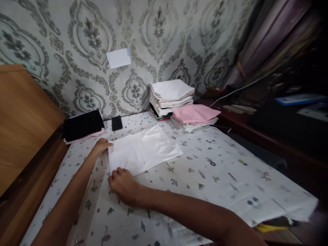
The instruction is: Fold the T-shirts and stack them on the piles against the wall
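A white piece of cloth (146, 147), folded into a rough rectangle, lies flat on the patterned sheet (205, 191). Its right end looks creased and uneven. My left hand (101, 146) pinches the cloth's far left corner between thumb and fingers. At the near left corner, my right hand (124, 186) has its fingers curled over the cloth's edge. My right forearm crosses the sheet from the lower right.
Behind the cloth stand a tall stack of folded white cloths (171, 90) and a lower pile topped with pink cloth (196, 114). Black folded cloth (83, 124) and a dark phone-like rectangle (117, 123) lie back left. A wooden panel (25, 119) rises at left.
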`<state>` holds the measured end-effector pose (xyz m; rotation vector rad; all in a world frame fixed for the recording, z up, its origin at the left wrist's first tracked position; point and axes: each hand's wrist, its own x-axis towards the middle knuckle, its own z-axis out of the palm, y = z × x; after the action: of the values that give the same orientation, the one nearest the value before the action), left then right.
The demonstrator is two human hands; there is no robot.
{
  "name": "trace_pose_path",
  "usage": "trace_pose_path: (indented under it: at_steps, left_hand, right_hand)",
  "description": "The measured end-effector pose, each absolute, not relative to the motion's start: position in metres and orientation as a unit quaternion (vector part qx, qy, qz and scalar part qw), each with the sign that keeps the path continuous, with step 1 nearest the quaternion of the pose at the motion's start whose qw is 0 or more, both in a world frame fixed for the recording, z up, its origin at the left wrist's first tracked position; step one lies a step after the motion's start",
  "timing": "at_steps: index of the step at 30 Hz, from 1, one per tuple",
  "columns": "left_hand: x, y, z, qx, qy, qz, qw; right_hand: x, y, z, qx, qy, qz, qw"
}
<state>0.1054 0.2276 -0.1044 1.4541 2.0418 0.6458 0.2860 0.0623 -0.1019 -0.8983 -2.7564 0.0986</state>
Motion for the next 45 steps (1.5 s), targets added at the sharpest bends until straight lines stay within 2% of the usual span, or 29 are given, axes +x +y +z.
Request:
trace_pose_path:
  at_steps: [4,11,16,19,25,29,35,37,39,42,45]
  left_hand:
    - [0.112,0.223,-0.089,0.516,0.741,0.275,0.33]
    - [0.153,0.237,-0.034,0.529,0.651,0.36,0.408]
    - [0.218,0.267,-0.01,0.52,0.592,0.373,0.49]
    - [0.263,0.286,-0.013,0.531,0.577,0.357,0.508]
    - [0.333,0.305,-0.046,0.553,0.555,0.295,0.547]
    - [0.352,0.313,-0.066,0.559,0.548,0.278,0.557]
    - [0.363,0.32,-0.087,0.567,0.541,0.287,0.551]
    - [0.365,0.317,-0.092,0.575,0.533,0.298,0.545]
    - [0.365,0.31,-0.096,0.587,0.519,0.314,0.536]
    - [0.357,0.288,-0.102,0.623,0.496,0.332,0.506]
    - [0.343,0.252,-0.11,0.771,0.447,0.281,0.355]
  right_hand:
    - [0.297,0.068,-0.095,-0.373,-0.903,0.142,0.157]
    - [0.353,0.08,-0.075,-0.384,-0.775,0.337,0.372]
    - [0.417,0.084,-0.061,-0.431,-0.651,0.383,0.494]
    - [0.456,0.091,-0.066,-0.486,-0.584,0.385,0.525]
    - [0.513,0.114,-0.1,-0.593,-0.465,0.424,0.503]
    - [0.529,0.121,-0.116,-0.623,-0.462,0.419,0.472]
    - [0.536,0.125,-0.125,-0.621,-0.473,0.414,0.468]
    - [0.538,0.124,-0.123,-0.631,-0.483,0.417,0.44]
    - [0.541,0.119,-0.12,-0.649,-0.523,0.385,0.396]
    - [0.547,0.111,-0.11,-0.664,-0.613,0.257,0.342]
    - [0.546,0.121,-0.1,-0.646,-0.675,0.165,0.318]
